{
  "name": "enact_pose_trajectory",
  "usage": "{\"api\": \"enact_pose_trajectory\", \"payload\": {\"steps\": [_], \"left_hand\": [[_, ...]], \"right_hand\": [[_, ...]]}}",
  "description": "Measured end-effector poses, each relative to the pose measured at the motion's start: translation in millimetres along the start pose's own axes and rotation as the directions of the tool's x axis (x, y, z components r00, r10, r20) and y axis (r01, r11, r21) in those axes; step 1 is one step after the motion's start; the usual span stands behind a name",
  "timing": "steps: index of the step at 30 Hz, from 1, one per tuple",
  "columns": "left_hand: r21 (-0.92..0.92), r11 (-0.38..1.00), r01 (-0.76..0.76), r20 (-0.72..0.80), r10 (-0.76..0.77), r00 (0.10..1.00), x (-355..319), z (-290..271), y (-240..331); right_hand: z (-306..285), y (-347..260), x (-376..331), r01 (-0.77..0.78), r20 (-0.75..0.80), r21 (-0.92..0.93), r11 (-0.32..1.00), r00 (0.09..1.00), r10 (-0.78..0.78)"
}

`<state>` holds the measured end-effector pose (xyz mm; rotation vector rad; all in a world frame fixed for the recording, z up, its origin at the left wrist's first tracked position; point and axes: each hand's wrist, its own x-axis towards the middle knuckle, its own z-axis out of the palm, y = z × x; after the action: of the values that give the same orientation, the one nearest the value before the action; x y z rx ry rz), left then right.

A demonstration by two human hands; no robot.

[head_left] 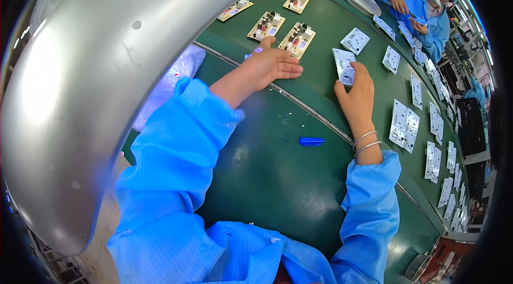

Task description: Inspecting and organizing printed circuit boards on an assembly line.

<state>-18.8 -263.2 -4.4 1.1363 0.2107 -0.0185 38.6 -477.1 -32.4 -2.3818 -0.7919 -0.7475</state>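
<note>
Five tan boards are laid out on the desk, seemingly done; many white boards at right seem yet to be handled. One white board is pinched by the right grip; the left grip is held spread, empty, beside the tan boards.

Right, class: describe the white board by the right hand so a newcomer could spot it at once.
On the green work surface, look right of the yellowish boards, among the scattered white ones. Find the right hand, with two bangles at its wrist. The white board is the one whose near end shows between that hand's thumb and fingers; its neighbours lie clear of that hand.
</note>
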Motion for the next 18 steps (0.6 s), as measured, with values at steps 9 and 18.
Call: {"api": "enact_pose_trajectory", "payload": {"steps": [9,18], "left_hand": [[0.823,-0.174,-0.541,0.552,0.471,0.688,-102,-35,22],[0.792,-0.135,-0.596,0.608,0.273,0.746,-139,-47,40]], "right_hand": [[-17,-68,-11,0.615,-0.115,0.472,0.631,0.753,-0.648],[-21,-87,-21,0.666,-0.204,0.613,0.425,0.653,-0.729]]}}
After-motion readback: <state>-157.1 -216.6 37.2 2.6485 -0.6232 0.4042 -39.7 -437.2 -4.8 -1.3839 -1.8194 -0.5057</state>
